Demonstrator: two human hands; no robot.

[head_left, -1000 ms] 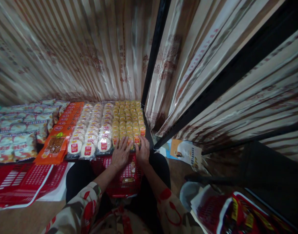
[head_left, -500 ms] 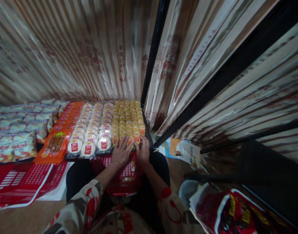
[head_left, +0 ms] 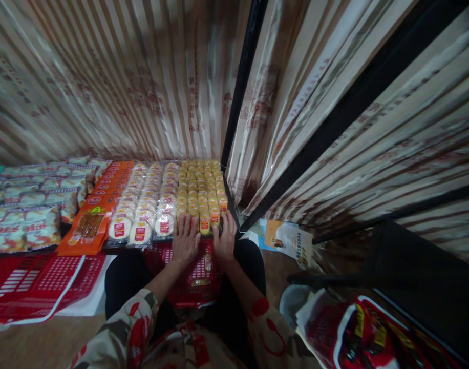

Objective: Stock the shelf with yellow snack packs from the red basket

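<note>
My left hand (head_left: pixel 186 240) lies flat with fingers stretched out on the front of the rows of small yellow snack packets (head_left: pixel 200 189). My right hand (head_left: pixel 226 237) rests at the right front corner of the same rows, fingers extended against the packets. Between the two hands one yellow packet with a red label (head_left: pixel 205 223) stands at the front edge. Below my wrists sits a red plastic basket (head_left: pixel 198 279) on my lap, with a few packets inside.
Left of the yellow rows lie round white cakes with red labels (head_left: pixel 142 215), orange packs (head_left: pixel 89 228) and pale bagged snacks (head_left: pixel 23 220). A flattened red basket (head_left: pixel 30 287) lies at left. A black shelf post (head_left: pixel 238 102) rises beside striped wrapping. Red packaging (head_left: pixel 357 333) sits bottom right.
My left hand has slid a little left and its fingers have drawn together; a yellow packet now shows between the hands. The right hand has barely moved.
</note>
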